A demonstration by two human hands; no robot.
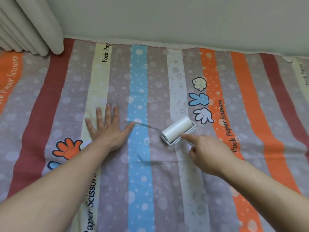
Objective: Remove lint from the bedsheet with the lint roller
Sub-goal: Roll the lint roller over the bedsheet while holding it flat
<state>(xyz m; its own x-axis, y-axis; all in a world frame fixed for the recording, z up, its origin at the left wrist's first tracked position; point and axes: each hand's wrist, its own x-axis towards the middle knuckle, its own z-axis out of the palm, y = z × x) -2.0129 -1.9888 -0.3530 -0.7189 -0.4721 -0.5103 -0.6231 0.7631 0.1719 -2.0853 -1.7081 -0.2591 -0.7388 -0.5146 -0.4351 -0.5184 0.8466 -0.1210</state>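
Currently presses left hand [108, 131] flat on bedsheet [138, 181], fingers spread; grips lint roller [177, 129] handle in right hand [209, 154], index finger straight, roller down on sheet just right of blue stripe [138, 84].

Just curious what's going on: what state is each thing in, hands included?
bedsheet: spread out, faintly creased between the hands.
lint roller: roll resting on the bedsheet.
left hand: flat on the bedsheet, fingers spread.
right hand: holds the roller's handle, forefinger straight.
curtain: hanging, far left.
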